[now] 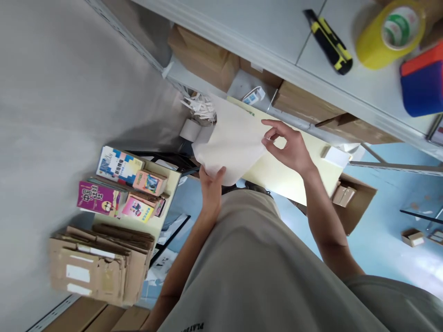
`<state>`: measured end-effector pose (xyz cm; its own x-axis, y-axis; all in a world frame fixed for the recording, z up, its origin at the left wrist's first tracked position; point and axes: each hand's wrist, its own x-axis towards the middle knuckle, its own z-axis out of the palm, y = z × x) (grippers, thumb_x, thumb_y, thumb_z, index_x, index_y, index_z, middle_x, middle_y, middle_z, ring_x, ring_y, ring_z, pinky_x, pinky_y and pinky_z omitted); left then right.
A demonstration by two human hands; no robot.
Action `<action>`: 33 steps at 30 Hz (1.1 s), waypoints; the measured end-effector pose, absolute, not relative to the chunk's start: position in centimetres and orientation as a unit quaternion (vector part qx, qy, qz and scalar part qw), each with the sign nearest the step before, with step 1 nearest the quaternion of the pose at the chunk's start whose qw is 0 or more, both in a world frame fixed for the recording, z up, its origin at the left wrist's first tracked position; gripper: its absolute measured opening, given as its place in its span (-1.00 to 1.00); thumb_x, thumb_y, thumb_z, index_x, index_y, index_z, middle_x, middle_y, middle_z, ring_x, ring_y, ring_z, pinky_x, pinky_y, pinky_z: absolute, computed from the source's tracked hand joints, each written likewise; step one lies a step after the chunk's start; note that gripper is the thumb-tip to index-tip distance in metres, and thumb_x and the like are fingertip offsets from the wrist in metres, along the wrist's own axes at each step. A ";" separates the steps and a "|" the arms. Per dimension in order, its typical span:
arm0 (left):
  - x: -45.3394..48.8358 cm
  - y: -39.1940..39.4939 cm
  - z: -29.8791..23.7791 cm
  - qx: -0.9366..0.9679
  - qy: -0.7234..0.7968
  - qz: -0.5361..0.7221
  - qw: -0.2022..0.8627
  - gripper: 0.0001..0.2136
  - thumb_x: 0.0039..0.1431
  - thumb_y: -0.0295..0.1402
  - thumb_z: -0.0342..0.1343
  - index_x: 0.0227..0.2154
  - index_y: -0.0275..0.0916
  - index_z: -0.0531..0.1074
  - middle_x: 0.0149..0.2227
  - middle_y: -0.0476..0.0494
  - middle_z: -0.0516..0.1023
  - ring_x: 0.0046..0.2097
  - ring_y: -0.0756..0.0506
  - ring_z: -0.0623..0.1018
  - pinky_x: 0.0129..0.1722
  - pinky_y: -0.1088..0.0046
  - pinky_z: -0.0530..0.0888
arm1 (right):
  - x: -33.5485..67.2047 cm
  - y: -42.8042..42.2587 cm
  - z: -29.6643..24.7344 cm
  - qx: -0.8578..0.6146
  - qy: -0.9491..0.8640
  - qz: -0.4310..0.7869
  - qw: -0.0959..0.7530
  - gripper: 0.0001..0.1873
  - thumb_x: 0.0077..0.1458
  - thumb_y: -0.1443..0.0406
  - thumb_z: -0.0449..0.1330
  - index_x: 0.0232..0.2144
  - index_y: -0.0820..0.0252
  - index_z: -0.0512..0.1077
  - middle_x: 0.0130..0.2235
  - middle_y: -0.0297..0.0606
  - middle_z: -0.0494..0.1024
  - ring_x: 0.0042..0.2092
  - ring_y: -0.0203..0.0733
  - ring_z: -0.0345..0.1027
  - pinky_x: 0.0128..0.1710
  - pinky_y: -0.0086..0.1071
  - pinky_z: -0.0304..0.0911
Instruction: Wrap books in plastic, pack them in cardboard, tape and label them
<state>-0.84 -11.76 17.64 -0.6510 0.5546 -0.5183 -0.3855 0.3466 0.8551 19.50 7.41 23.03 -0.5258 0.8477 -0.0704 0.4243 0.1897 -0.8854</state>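
Note:
A large white sheet (231,143), apparently paper, spreads over the left part of a pale yellow tabletop (287,173). At its near left edge my left hand (212,186) grips it, with the thumb on top and the other fingers mostly hidden. My right hand (289,146) pinches the sheet's right edge between thumb and fingertips, a little above the tabletop. Between the hands the sheet hangs slightly curved. A roll of white material (191,130) and a bundle of crumpled white strips (200,106) lie just beyond its left edge.
Above the table a grey shelf (242,23) holds a box cutter (328,41), yellow tape (377,44) and a blue-and-red object (422,83). Cardboard boxes (308,101) line the table's back, near a power strip (254,95). Books (117,163) and flattened cardboard (104,267) stand at left.

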 end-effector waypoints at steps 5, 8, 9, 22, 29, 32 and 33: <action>3.1 -11.0 16.1 0.026 0.737 0.549 0.394 -0.26 0.17 -0.30 0.52 0.39 -0.04 0.43 0.41 -0.31 0.64 0.35 -0.23 0.72 0.29 0.33 0.69 | 26.9 5.9 22.8 -0.424 -0.745 0.468 0.213 -0.48 0.40 0.09 0.47 0.36 -0.24 0.68 -0.17 -0.30 0.75 -0.02 0.12 0.71 0.36 0.25 0.61; 3.7 -10.5 14.6 0.010 0.736 0.551 0.394 -0.16 0.13 -0.34 0.53 0.47 0.03 0.39 0.31 -0.24 0.68 0.22 -0.18 0.75 0.13 0.41 0.70 | 30.8 4.7 21.9 -0.416 -0.745 0.481 0.203 -0.41 0.38 0.10 0.48 0.41 -0.23 0.64 -0.17 -0.31 0.74 0.00 0.13 0.71 0.37 0.27 0.60; 3.7 -10.3 13.9 0.010 0.733 0.554 0.395 -0.12 0.10 -0.35 0.54 0.49 0.04 0.38 0.28 -0.22 0.69 0.19 -0.17 0.74 0.11 0.41 0.68 | 31.9 4.4 21.4 -0.413 -0.742 0.489 0.198 -0.38 0.39 0.10 0.46 0.44 -0.20 0.62 -0.15 -0.30 0.74 -0.01 0.11 0.70 0.34 0.25 0.62; 3.7 -8.0 7.3 -0.013 0.770 0.486 0.413 -0.60 -0.18 -0.54 0.40 -0.17 -0.22 0.66 -0.28 0.03 0.56 -0.30 0.05 0.50 -0.25 0.52 0.44 | 38.3 4.8 17.0 -0.518 -0.750 0.380 0.158 -0.36 0.56 0.09 0.29 0.57 -0.06 0.48 0.12 -0.10 0.80 -0.11 0.05 0.68 0.16 0.11 0.67; 1.3 -7.0 3.3 -0.035 0.802 0.448 0.394 -0.64 -0.18 -0.61 0.26 -0.23 -0.23 0.59 -0.50 0.16 0.43 -0.45 0.08 0.36 -0.40 0.57 0.31 | 37.7 7.5 10.7 -0.540 -0.755 0.363 0.084 -0.40 0.55 0.22 0.23 0.53 0.11 0.52 0.06 -0.05 0.83 0.00 0.15 0.75 0.25 0.18 0.65; 0.3 -6.8 1.9 -0.037 0.810 0.418 0.410 -0.64 -0.17 -0.62 0.21 -0.23 -0.24 0.57 -0.53 0.14 0.45 -0.48 0.06 0.36 -0.42 0.58 0.30 | 36.5 8.1 7.5 -0.572 -0.740 0.350 0.057 -0.42 0.50 0.34 0.20 0.48 0.17 0.56 0.04 -0.05 0.85 0.11 0.20 0.76 0.36 0.22 0.60; 0.0 -6.8 1.4 -0.032 0.814 0.403 0.417 -0.65 -0.17 -0.63 0.20 -0.25 -0.24 0.57 -0.54 0.14 0.45 -0.49 0.05 0.36 -0.43 0.57 0.30 | 36.0 8.2 6.7 -0.588 -0.729 0.347 0.045 -0.41 0.48 0.38 0.20 0.47 0.19 0.57 0.05 -0.05 0.85 0.15 0.22 0.76 0.39 0.23 0.58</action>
<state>-0.05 -6.75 1.44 -0.6503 0.2842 -0.7045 -0.3882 0.6728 0.6298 35.97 8.17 6.68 -0.3042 0.8885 -0.3434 0.8266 0.0670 -0.5588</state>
